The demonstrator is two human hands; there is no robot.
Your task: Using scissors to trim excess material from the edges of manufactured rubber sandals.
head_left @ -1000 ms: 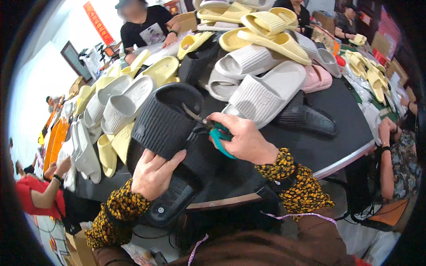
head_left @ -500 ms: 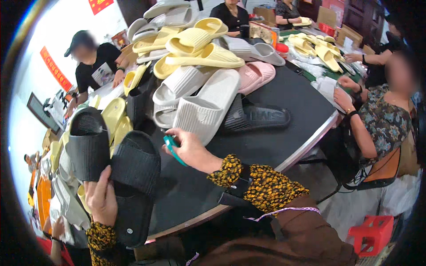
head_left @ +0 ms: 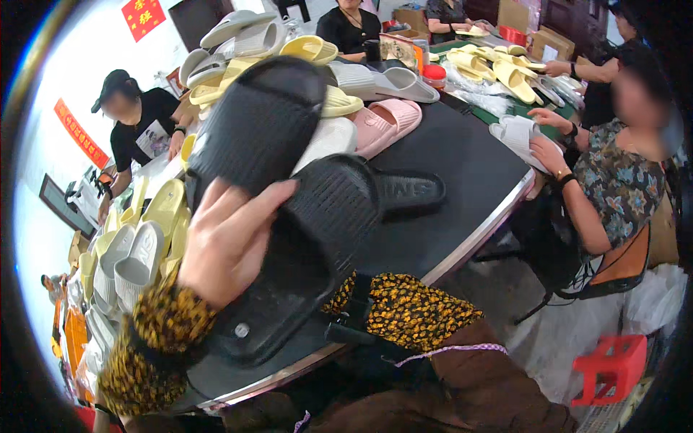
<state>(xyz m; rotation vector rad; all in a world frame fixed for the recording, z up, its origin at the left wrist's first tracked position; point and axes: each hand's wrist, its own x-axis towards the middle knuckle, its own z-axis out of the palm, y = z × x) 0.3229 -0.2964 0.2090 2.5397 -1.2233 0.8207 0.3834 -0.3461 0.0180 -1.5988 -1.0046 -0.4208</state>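
Observation:
My left hand (head_left: 227,245) is closed on a pair of black slide slippers, raised over the table. One black slide (head_left: 256,119) stands at the upper left of the hand; the other black slide (head_left: 339,198) lies beside it, its sole reaching down toward me. A round pale dot marks that lower sole. My right forearm, in a black-and-yellow patterned sleeve (head_left: 422,307), comes in from the lower right. Its hand is hidden behind the held slippers, so its fingers do not show. Behind the pair, another black slide (head_left: 419,189) rests on the dark table (head_left: 462,169).
Beyond the held pair rises a heap with grey slides (head_left: 249,40), yellow slides (head_left: 310,49) and pink slides (head_left: 390,126). More yellow slides (head_left: 166,206) and grey slides (head_left: 137,263) lie at left. Several people sit around; one at right handles a grey slide (head_left: 516,137). A red stool (head_left: 610,372) stands lower right.
My left hand has lifted the black slides up and to the right. My right hand, earlier visible with a teal tool, is now covered by them. The view has shifted slightly.

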